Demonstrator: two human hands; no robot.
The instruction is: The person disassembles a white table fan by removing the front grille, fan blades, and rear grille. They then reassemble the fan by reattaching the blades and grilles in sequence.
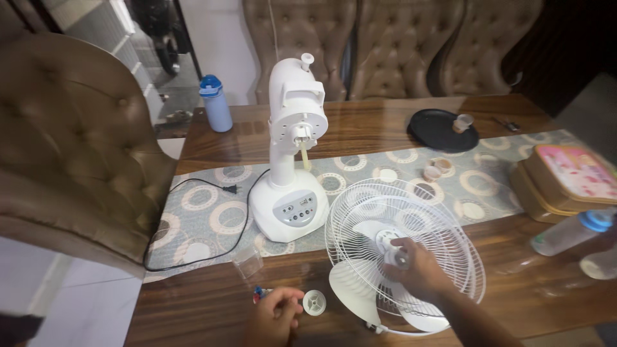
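- White plastic fan parts lie spread over a glossy wooden bench (360,128) with a patterned runner.
- The grille (402,247) lies flat near the front edge, with the blades (350,292) inside it.
- The right hand (418,266) rests on the grille's hub, fingers (400,247) curled around a small white piece at the centre; how firm the grip is cannot be told.
- The left hand (277,310) sits on the bench left of the grille, fingers curled together around something small, with a bit of red and blue showing beside them.
- A round white nut (314,301) lies just right of the left hand, between it and the grille.
- The fan body (292,160) stands upright behind, its black cord (193,225) looping off to the left.
- A blue bottle (215,104) stands at the back left, a black tray (440,130) at the back right.
- A lidded box (562,180) and a clear bottle (569,234) sit at the right edge.
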